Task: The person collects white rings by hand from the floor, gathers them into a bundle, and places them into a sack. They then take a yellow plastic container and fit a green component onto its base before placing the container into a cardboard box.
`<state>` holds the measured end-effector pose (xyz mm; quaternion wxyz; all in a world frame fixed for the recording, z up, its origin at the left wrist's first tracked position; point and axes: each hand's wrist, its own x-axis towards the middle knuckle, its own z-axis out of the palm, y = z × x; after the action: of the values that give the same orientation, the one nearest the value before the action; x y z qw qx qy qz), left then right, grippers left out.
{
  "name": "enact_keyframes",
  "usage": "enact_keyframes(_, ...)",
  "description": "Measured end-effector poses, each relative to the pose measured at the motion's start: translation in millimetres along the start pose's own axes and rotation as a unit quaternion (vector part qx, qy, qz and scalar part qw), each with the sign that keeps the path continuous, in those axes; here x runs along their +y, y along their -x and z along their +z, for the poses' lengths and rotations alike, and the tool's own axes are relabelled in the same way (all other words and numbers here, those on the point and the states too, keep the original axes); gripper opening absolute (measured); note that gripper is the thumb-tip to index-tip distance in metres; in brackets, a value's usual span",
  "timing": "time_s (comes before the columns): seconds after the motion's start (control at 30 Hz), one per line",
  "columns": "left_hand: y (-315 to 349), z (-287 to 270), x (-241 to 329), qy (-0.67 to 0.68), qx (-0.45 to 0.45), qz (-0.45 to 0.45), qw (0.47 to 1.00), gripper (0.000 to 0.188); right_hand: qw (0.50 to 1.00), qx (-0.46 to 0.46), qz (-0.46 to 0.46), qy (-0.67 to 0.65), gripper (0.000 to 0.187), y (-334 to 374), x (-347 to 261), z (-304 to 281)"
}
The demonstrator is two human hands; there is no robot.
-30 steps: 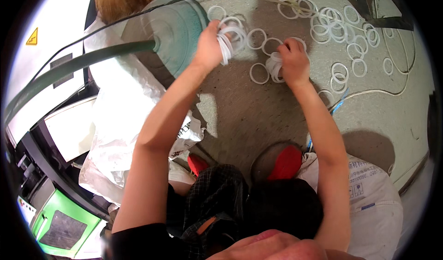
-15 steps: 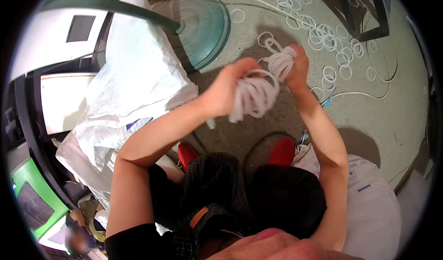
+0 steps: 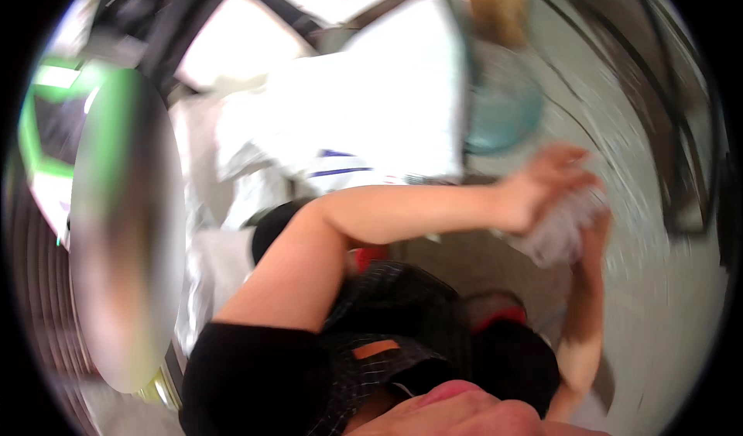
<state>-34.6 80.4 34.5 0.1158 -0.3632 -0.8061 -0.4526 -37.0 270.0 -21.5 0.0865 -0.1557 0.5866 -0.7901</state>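
A bunch of thin white rings (image 3: 551, 236) hangs between my two hands, right of the middle of the head view. Motion smears it, so single rings hardly show. My left hand (image 3: 539, 182) is closed over the bunch from above and the left, its fingers bent. On the far right side of the bunch, my right hand (image 3: 594, 223) grips against the rings, partly hidden behind them. Both hands are close together over the floor, with the left forearm stretched across in front of my body.
Left of my hands lies a large white sack (image 3: 371, 111). A round teal base (image 3: 507, 111) stands beyond them. A dark frame (image 3: 685, 165) is at the right. Pale streaks mark the floor. Green equipment (image 3: 50, 126) and a large blurred shape (image 3: 128, 235) fill the left.
The view has swung left, so the sack and base appear further right. My hands have come closer together; the two separate bunches of rings now look like one mass. Everything is more blurred.
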Motion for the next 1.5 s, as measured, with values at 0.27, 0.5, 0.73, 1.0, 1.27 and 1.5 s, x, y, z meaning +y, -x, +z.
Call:
enact_keyframes(0.27,-17.7,-59.0,55.2,0.143,0.056,-0.091,0.984,0.043,0.996,-0.065,0.036,-0.055,0.047,-23.9,-66.9,54.1)
enact_keyframes(0.5,-9.0,-179.8,80.0,0.255,0.121,-0.243,0.928,0.051,0.973,-0.182,0.04,-0.132,0.066,-92.9,-141.0,181.8)
enact_keyframes(0.73,25.9,-213.3,111.9,-0.086,0.119,-0.13,0.981,0.051,0.948,-0.251,0.07,-0.184,0.068,-77.0,-137.5,222.3)
enact_keyframes(1.0,19.0,-202.5,124.2,0.071,0.112,-0.136,0.982,0.045,0.932,-0.241,0.087,-0.255,0.059,-63.3,-158.5,214.6)
enact_keyframes(1.27,42.4,-186.8,116.7,-0.127,0.151,-0.153,0.968,0.039,0.999,-0.05,-0.014,-0.006,0.033,-53.4,-133.3,228.8)
enact_keyframes(1.5,34.0,-195.3,120.8,-0.081,0.198,-0.162,0.963,0.029,0.993,-0.067,-0.097,0.01,0.049,-41.7,-141.2,230.9)
